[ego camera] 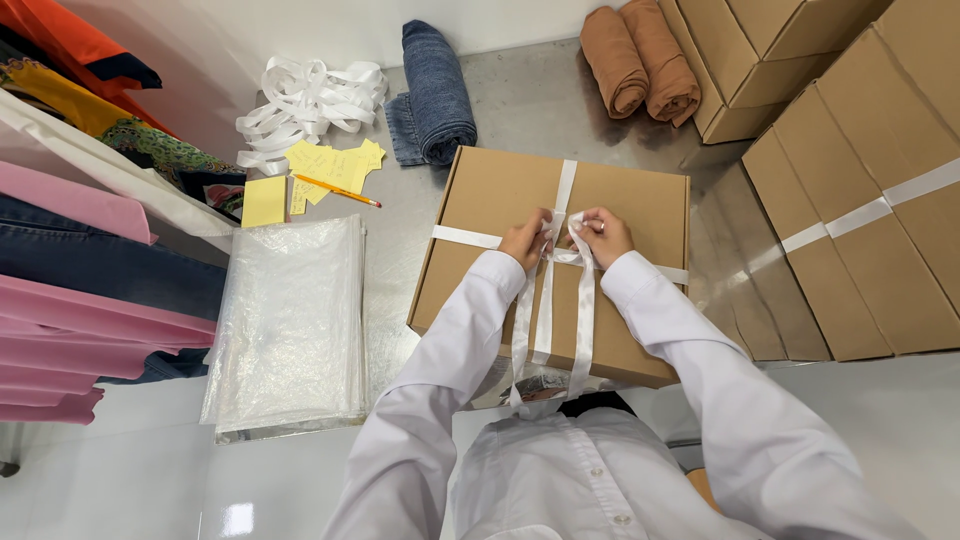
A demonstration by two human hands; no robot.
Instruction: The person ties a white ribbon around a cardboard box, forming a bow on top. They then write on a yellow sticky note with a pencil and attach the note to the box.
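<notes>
A flat brown cardboard box (pixel 630 205) lies on the metal table in front of me, crossed by a white satin ribbon (pixel 566 185). My left hand (pixel 526 240) and my right hand (pixel 603 235) meet over the middle of the lid, each pinching the ribbon where its bands cross. Two loose ribbon ends hang down from my fingers toward my white shirt. Both of my arms wear white sleeves.
A stack of clear plastic bags (pixel 290 320) lies left of the box. Yellow notes (pixel 335 165), a pencil (pixel 338 190), a heap of white ribbon (pixel 310 100), folded jeans (pixel 435 95) and brown rolled cloth (pixel 640 60) sit behind. Ribboned boxes (pixel 860 230) stand right; hanging clothes (pixel 80 260) left.
</notes>
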